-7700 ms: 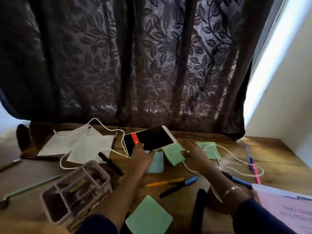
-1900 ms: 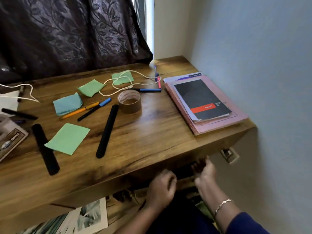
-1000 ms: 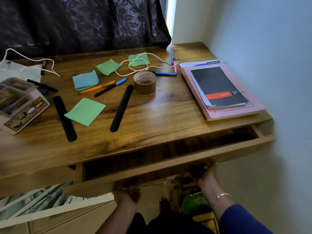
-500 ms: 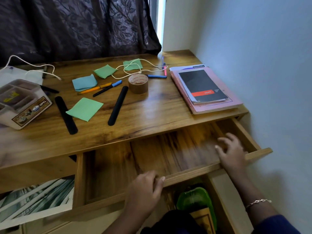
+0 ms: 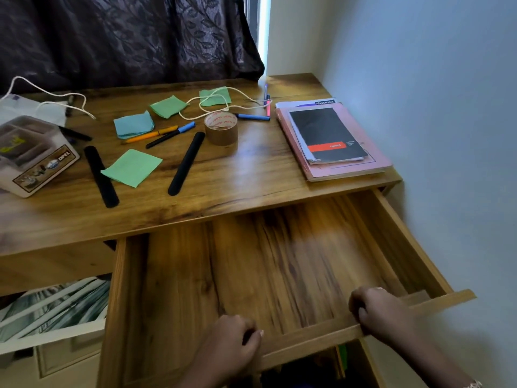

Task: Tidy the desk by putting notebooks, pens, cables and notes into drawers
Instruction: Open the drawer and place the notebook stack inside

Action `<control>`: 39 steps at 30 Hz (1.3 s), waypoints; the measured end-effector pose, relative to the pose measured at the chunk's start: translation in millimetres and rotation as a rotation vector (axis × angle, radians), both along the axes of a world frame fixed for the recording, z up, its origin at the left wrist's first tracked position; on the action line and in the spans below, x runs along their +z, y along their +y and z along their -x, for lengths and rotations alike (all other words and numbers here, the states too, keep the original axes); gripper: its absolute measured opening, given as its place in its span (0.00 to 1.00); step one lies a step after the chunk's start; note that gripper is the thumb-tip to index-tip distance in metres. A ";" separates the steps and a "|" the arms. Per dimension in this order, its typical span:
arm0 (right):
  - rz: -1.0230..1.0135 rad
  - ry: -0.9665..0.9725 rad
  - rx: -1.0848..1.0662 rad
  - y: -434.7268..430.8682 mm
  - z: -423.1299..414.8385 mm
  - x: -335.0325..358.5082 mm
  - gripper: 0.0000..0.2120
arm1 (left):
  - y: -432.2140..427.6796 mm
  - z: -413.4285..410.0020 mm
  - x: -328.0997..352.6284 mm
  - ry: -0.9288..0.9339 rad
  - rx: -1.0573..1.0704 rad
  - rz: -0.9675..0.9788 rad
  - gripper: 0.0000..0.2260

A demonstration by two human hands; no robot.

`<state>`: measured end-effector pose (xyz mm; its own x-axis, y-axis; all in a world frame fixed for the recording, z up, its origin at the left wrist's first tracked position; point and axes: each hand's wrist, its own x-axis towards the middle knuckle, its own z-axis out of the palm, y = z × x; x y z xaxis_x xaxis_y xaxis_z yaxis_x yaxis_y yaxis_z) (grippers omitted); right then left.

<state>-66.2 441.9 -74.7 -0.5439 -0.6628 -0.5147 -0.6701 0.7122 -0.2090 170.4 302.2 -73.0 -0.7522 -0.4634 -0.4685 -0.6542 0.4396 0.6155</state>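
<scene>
As fingers (image 5: 359,301) of the right hand (image 5: 383,312) and left hand (image 5: 232,350) curled clamped over its front edge, drawer (image 5: 265,264) stood open, lower centre. Notebooks (image 5: 333,141) stacked upper right on tabletop (image 5: 251,175); pens (image 5: 170,135), notes (image 5: 131,168), cable (image 5: 243,93) upper centre.

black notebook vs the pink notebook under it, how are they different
Colour: the black notebook has a dark cover with a red band; the pink notebook is pale pink. Size: the black notebook is smaller, so the pink notebook shows round it. Place: the black notebook tops the stack, the pink notebook lies beneath. Both lie closed on the desk, neither in the open drawer.
</scene>
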 end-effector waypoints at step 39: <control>0.555 0.112 -0.299 -131.5 186.5 83.8 0.21 | -139.7 228.9 74.8 0.461 0.780 -0.674 0.23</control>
<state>-252.7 310.4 9.1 -0.7773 -0.6255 -0.0679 -0.4981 0.6777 -0.5410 -58.6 162.5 1.8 -0.5338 -0.6399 -0.5528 -0.2534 -0.5026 0.8265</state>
